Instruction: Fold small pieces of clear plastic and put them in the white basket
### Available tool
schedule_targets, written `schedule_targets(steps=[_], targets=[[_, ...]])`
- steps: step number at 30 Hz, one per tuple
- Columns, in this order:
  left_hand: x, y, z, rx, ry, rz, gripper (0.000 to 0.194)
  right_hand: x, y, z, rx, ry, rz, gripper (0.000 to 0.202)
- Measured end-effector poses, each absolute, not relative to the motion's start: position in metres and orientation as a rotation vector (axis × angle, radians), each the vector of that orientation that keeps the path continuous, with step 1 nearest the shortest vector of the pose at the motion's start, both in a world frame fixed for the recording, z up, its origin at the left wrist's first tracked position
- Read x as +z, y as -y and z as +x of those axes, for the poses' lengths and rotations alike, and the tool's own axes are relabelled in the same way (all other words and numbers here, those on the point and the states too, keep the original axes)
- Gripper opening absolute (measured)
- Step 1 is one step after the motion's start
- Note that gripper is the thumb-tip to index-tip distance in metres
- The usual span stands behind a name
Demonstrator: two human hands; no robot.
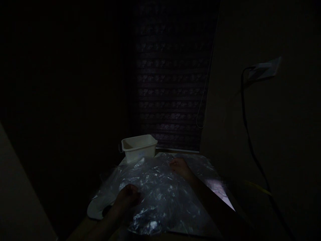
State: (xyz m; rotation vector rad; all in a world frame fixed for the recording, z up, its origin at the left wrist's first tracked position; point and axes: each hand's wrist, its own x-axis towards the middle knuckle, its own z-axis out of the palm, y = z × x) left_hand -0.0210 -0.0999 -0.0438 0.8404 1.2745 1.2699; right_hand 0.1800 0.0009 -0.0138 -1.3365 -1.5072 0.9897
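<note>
A large crumpled piece of clear plastic film point(160, 187) spreads over the table, shiny in the dim light; whether it is a sheet or a bag I cannot tell. My right hand point(181, 168) reaches to its far part, fingers pinched together on the film. Closer to me, my left hand point(127, 195) is curled closed at the film's left side, its fingertips in shadow and apparently gripping the plastic. A pale rounded object point(96, 207) with a dark spot lies beside my left wrist, partly hidden by the arm.
At the table's far left corner stands a white plastic tub point(140, 152). A lit screen-like patch point(220, 192) glows along the right edge. A black cable point(247, 134) hangs from a wall socket point(264, 69) on the right. Behind is a patterned blind point(170, 90).
</note>
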Motion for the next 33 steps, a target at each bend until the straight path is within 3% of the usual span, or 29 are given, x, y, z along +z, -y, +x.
schedule_targets(steps=[10, 16, 20, 24, 27, 33], targets=[[-0.050, 0.100, -0.028, 1.328, -1.275, 0.968, 0.027, -0.013, 0.000, 0.183, 1.113, 1.372, -1.163, 0.014], [-0.041, 0.110, -0.029, 1.179, -1.640, 1.610, 0.017, -0.015, -0.005, 0.187, 1.117, 1.380, -1.205, 0.010], [-0.029, 0.120, -0.025, 0.996, -1.528, 2.452, 0.038, -0.013, -0.003, 0.187, 1.083, 1.356, -1.181, 0.013], [-0.029, 0.121, -0.019, 0.710, -1.500, 2.798, 0.050, -0.014, -0.007, 0.182, 1.030, 1.422, -1.169, 0.020], [-0.034, 0.121, -0.014, 0.533, -1.453, 2.959, 0.053, -0.015, -0.008, 0.183, 0.851, 1.544, -1.271, 0.025], [-0.042, 0.124, -0.004, 0.375, -1.332, 3.066, 0.053, -0.007, 0.012, 0.190, -0.042, 1.908, -1.473, 0.049]])
